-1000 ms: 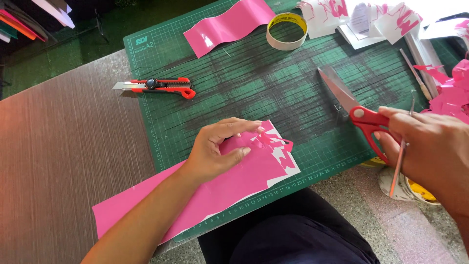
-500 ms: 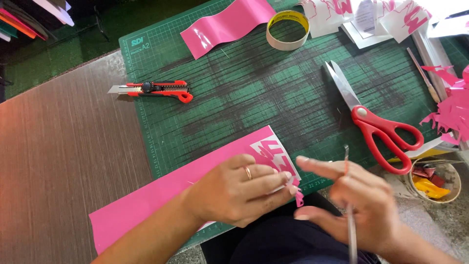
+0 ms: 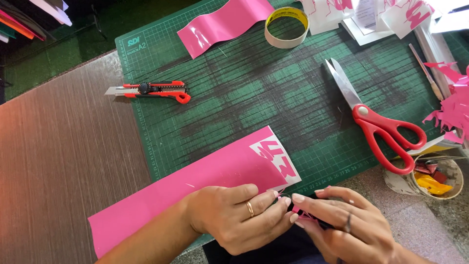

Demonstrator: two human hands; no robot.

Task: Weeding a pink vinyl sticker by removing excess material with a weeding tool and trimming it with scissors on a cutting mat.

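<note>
Fingertips [image 3: 286, 201] of both hands meet at the near right corner of the long pink vinyl sheet [image 3: 195, 188], pinching a small pink cut-out scrap [image 3: 305, 215] there. Left hand [image 3: 234, 215] closed, thumb and forefinger on the sheet corner, ring visible. Right hand [image 3: 342, 222] closed around a thin dark tool, tip hidden, can't tell what kind.

Change vs a second ago: red-handled scissors [image 3: 376, 122] are out of the right hand and lying open on the dark green cutting mat [image 3: 254, 98], blades pointing away. Left hand has gone from flat on the sheet to a pinch at its edge. Reads as cutting finished, now peeling or weeding the cut shape.

Sheet lies diagonally, half on the mat's near edge, half on the brown table [image 3: 63, 146]. Red snap-off utility knife [image 3: 151, 90] sits untouched, far left on the mat. Tape roll [image 3: 287, 27] at the far edge.
</note>
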